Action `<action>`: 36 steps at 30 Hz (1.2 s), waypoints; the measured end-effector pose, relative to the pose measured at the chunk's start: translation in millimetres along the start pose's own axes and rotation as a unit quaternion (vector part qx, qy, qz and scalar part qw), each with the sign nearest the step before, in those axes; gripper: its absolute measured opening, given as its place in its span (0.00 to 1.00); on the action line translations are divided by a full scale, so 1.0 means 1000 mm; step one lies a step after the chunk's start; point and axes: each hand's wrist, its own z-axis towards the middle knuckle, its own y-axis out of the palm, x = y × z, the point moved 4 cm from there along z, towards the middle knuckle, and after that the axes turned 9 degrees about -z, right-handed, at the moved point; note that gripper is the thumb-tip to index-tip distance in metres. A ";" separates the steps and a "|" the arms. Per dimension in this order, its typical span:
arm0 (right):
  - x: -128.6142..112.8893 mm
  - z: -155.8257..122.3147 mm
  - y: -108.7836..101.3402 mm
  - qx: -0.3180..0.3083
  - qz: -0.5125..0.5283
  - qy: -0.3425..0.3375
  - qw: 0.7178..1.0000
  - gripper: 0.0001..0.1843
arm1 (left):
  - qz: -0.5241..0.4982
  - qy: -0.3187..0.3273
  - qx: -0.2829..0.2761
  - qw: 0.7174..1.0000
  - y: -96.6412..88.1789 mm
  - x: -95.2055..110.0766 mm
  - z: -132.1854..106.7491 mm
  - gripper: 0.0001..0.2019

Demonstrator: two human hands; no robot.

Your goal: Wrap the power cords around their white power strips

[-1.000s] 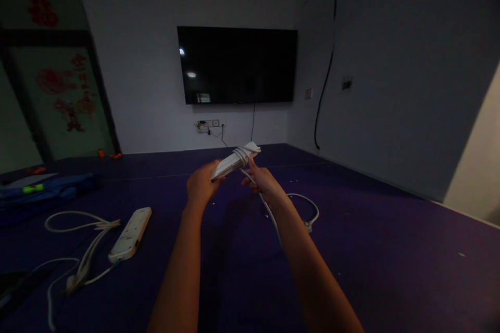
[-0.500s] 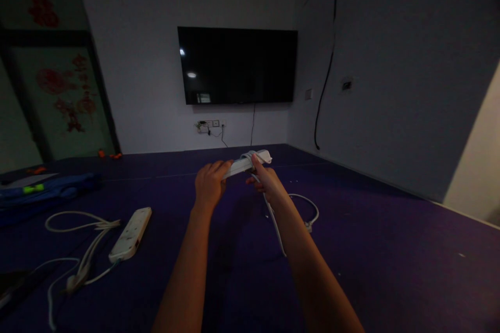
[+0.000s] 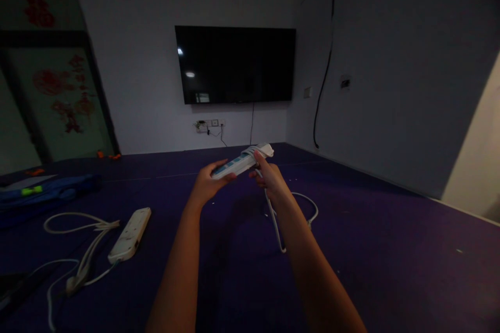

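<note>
A white power strip (image 3: 242, 163) with blue sockets is held up in front of me, its far end higher than its near end. My left hand (image 3: 208, 181) grips the near left end, thumb along the side. Near the far end, my right hand (image 3: 269, 177) is closed, its thumb pressing the white cord (image 3: 252, 151) wound round the strip. From under that hand the cord hangs to the purple surface, and a loop of it (image 3: 312, 208) lies to the right of my forearm. My right fingers are partly hidden behind the hand.
Another white power strip (image 3: 130, 234) lies at left, its bundled cord (image 3: 88, 257) beside it. Blue cloth (image 3: 70, 187) lies further back. A television (image 3: 236, 65) hangs on the far wall above some wall sockets (image 3: 213, 123). A black cable (image 3: 326, 78) dangles on the right wall.
The held power strip has turned so its blue sockets show. My left hand has shifted slightly left and down, its thumb now visible along the side.
</note>
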 end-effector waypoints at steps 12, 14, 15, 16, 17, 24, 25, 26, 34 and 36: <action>-0.007 -0.006 0.004 -0.049 0.005 -0.047 0.998 0.25 | -0.223 -0.180 -0.007 0.958 0.000 -0.004 -0.006 0.25; -0.007 -0.006 0.004 -0.046 -0.002 -0.049 0.998 0.26 | -0.215 -0.169 0.000 0.962 0.001 0.001 -0.007 0.27; -0.007 -0.006 0.004 -0.044 -0.004 -0.050 0.998 0.27 | -0.211 -0.162 0.004 0.964 0.002 0.003 -0.007 0.28; -0.006 -0.005 0.003 -0.041 -0.007 -0.048 0.998 0.28 | -0.206 -0.151 0.010 0.967 0.002 0.005 -0.007 0.29; -0.005 -0.004 0.002 -0.040 -0.013 -0.044 0.998 0.28 | -0.197 -0.138 0.018 0.970 0.001 0.007 -0.007 0.30; 0.005 0.001 0.002 -0.063 -0.065 -0.013 0.996 0.29 | -0.106 -0.049 0.031 0.993 -0.012 0.007 -0.005 0.31; 0.006 0.001 0.004 -0.065 -0.068 -0.012 0.995 0.28 | -0.092 -0.038 0.033 0.994 -0.015 0.007 -0.005 0.32; 0.006 0.001 0.005 -0.067 -0.072 -0.010 0.995 0.27 | -0.075 -0.030 0.037 0.996 -0.017 0.006 -0.005 0.32; 0.009 0.002 0.013 -0.066 -0.043 0.014 0.997 0.22 | 0.018 0.054 0.054 0.997 -0.016 0.008 -0.004 0.32; 0.009 0.003 0.013 -0.066 -0.039 0.014 0.997 0.21 | 0.034 0.064 0.049 0.996 -0.014 0.008 -0.003 0.32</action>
